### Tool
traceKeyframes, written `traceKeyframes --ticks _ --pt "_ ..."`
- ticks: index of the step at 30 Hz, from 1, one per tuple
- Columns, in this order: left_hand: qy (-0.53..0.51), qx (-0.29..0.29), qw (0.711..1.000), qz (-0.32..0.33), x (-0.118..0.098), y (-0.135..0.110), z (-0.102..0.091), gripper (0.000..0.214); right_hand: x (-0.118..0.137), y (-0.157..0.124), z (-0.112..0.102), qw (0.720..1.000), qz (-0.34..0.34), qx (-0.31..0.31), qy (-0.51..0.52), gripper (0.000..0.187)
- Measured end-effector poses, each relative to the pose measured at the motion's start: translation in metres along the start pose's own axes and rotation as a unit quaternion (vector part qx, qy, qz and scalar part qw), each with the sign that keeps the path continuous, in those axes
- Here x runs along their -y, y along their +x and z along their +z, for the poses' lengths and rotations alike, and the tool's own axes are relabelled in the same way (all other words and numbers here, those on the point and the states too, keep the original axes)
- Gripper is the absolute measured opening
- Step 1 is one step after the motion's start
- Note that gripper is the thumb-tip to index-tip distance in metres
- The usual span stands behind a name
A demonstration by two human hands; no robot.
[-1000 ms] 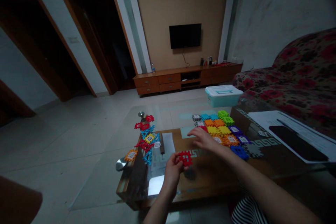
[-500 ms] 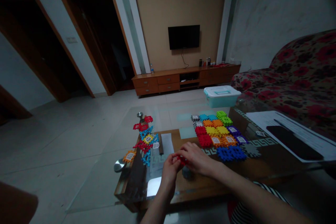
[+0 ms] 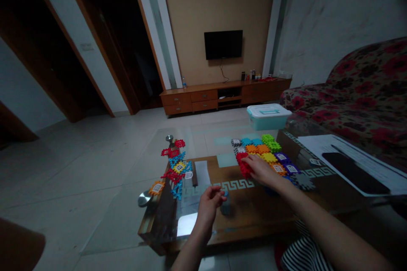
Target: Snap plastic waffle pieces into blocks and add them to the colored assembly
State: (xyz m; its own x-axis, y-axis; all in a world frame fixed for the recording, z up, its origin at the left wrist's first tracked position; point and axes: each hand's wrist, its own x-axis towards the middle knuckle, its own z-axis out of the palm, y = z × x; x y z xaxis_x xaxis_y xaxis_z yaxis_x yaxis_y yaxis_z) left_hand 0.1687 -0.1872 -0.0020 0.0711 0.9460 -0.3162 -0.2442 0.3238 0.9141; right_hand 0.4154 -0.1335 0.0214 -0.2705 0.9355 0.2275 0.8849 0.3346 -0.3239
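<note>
A grey piece (image 3: 226,205) stands in the tabletop (image 3: 254,211) gap between the left hand (image 3: 208,209) and right hand (image 3: 262,170), with coloured tiles (image 3: 262,149) blocking ahead.

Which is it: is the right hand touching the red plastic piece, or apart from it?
Touching. The head view shows the right hand lying on the red plastic piece, with no gap between them.

red interlocking plastic tiles (image 3: 243,166) lie against the left edge of a multicoloured tile grid (image 3: 258,149).
</note>
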Motion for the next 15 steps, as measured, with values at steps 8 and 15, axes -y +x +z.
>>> traceKeyframes --ticks 8,15 --pt "0.001 0.010 1.000 -0.007 -0.0016 -0.0005 -0.0001 0.038 -0.0026 0.0036 -0.0020 0.999 -0.005 0.027 -0.027 0.034" --pt "-0.011 0.019 1.000 -0.001 -0.0018 0.0003 0.0005 0.037 -0.0042 0.0031 0.0014 0.999 -0.024 0.021 -0.034 0.042"
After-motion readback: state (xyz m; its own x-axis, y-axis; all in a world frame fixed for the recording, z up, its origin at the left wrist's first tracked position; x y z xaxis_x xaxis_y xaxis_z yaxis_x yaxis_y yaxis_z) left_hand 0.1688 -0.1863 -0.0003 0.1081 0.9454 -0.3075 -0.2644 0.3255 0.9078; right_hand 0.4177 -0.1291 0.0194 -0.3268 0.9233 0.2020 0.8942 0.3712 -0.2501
